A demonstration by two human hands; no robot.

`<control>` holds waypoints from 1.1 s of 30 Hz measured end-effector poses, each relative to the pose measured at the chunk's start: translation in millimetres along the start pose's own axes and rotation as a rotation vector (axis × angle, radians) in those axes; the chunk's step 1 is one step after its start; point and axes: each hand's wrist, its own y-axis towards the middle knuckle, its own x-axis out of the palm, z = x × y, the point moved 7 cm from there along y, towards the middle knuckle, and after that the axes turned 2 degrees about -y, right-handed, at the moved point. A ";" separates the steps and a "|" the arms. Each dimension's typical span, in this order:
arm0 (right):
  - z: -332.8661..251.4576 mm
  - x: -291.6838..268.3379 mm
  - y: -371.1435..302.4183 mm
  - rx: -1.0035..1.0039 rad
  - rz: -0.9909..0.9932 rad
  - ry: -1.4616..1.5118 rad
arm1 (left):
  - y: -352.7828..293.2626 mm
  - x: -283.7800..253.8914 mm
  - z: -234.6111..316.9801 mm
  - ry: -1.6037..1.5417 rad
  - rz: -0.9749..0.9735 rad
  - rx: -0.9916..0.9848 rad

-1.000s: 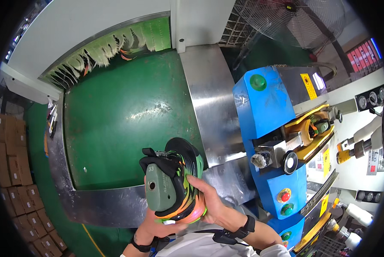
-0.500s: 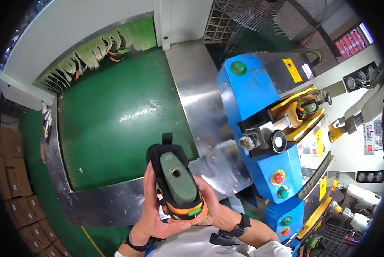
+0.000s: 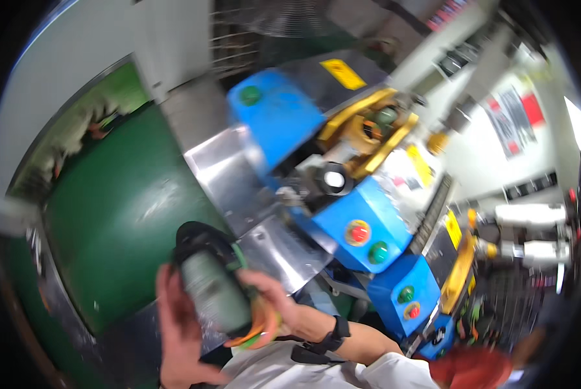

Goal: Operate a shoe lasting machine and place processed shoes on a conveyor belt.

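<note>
A shoe upper on a green last (image 3: 216,292), dark with orange and green trim, is held just above the near edge of the green conveyor belt (image 3: 128,201). My right hand (image 3: 274,301) grips it from the right side, with the wrist in a black band. My left hand (image 3: 180,330) is spread along its left side, fingers stretched up and thumb apart; motion blur hides whether the fingers touch it. Another shoe on a last (image 3: 378,123) sits between yellow pads in the blue machine (image 3: 277,117) to the right.
The machine's front carries a red button (image 3: 358,232) and a green button (image 3: 379,252). A second blue station (image 3: 404,288) stands nearer me. A steel plate (image 3: 225,162) lies between belt and machine. A fringed curtain (image 3: 70,136) hangs at the belt's far end. A blurred red shape (image 3: 472,368) is at lower right.
My view has swung right, so the belt and machine sit further left. My left hand has loosened from around the shoe and opened out; my right hand still holds it.
</note>
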 end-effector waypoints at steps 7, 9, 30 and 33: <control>-6.9 -50.0 14.4 -0.389 0.430 -1.264 | -45.2 -45.1 -31.2 0.367 0.268 -0.211; -0.8 -41.3 -18.4 -0.673 0.667 -1.612 | -68.3 -92.1 -70.1 0.445 0.159 -0.098; 150.5 -222.7 -817.6 -1.272 2.303 -0.275 | -82.1 64.4 -238.1 1.248 0.032 0.040; 119.9 -230.3 -820.3 -1.213 1.890 -0.475 | -86.6 92.9 -211.5 1.548 0.016 0.213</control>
